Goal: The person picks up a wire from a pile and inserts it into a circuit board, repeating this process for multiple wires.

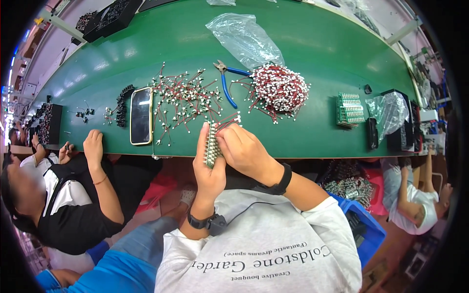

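Note:
My left hand (206, 177) holds a narrow green circuit board strip (211, 146) upright, fingers on one side and thumb on the other. Small pale connectors line its face. Close against the strip, my right hand (245, 150) is closed on a few short red wire leads (228, 120) with white plugs, which stick out above its fingers. Its fingertips hide where the leads meet the board. Just beyond my hands lies a loose spread of wire leads (188, 95), and to its right a dense heap of red leads with white plugs (281, 90).
Blue-handled cutters (226, 85) lie between the piles, below a clear plastic bag (244, 39). A phone (141, 117) lies at left. Stacked green boards (350, 110) and a black box (401, 122) stand at right. A co-worker's hand (93, 145) rests on the table's left edge.

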### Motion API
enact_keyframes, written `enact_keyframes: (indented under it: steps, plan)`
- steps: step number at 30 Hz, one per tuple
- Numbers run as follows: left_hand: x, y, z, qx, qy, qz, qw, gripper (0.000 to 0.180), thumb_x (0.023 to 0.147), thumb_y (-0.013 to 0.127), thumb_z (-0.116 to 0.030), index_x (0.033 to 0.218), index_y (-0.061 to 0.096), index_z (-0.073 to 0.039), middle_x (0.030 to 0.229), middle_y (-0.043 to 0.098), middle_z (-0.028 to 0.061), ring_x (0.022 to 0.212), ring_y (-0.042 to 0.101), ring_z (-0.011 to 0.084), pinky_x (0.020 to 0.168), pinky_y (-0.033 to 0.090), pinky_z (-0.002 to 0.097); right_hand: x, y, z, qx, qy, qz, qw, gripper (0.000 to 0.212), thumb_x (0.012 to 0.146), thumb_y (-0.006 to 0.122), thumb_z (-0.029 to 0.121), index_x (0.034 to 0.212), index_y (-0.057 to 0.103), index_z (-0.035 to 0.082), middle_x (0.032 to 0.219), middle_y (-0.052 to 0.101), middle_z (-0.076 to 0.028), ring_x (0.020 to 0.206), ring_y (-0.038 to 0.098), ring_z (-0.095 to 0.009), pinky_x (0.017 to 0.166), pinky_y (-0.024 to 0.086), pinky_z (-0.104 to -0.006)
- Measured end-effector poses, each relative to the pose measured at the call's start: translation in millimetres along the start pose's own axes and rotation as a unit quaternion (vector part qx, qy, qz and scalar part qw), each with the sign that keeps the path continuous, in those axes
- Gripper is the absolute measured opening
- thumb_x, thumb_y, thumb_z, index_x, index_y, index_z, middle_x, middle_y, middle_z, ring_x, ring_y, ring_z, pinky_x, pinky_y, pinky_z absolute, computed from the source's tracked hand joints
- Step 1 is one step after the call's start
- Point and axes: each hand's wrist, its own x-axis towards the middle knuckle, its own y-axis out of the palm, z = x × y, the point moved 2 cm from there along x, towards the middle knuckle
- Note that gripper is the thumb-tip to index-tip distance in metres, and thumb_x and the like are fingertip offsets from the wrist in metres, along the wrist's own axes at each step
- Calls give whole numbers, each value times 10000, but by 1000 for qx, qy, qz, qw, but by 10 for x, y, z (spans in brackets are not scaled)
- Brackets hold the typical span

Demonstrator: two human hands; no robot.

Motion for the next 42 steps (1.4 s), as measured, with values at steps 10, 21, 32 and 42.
enact_keyframes:
  steps: [10,21,32,42]
  plan:
    - [-101,-145,174,-22,-77,-26,996,634,811,455,114,1444,422,71,1120,647,67,883,592,79,789,485,213,18,158,-62,16,52,0,999,182,803,694,-26,926,560,-7,802,569,-134,709,594,-328,627,499,-411]
    - [26,-413,184,-138,-115,-150,972,625,801,471,104,1425,451,69,1159,659,80,766,568,30,601,436,164,685,61,-1248,-282,39,17,958,109,795,707,119,894,689,78,871,594,-84,883,566,-280,766,466,-406]
    - [18,-420,170,-166,-135,-138,967,601,810,504,101,1408,473,59,1092,673,58,743,569,29,602,439,169,720,-13,-1163,-243,-15,-14,970,68,769,709,122,806,656,97,863,598,-52,942,547,-264,820,418,-401]
    - [21,-281,131,-178,-142,-125,966,604,791,489,114,1393,479,75,1089,676,79,806,616,67,651,475,185,720,115,-1264,-319,-41,58,945,117,807,680,104,914,653,64,840,595,-69,918,556,-291,867,417,-450]
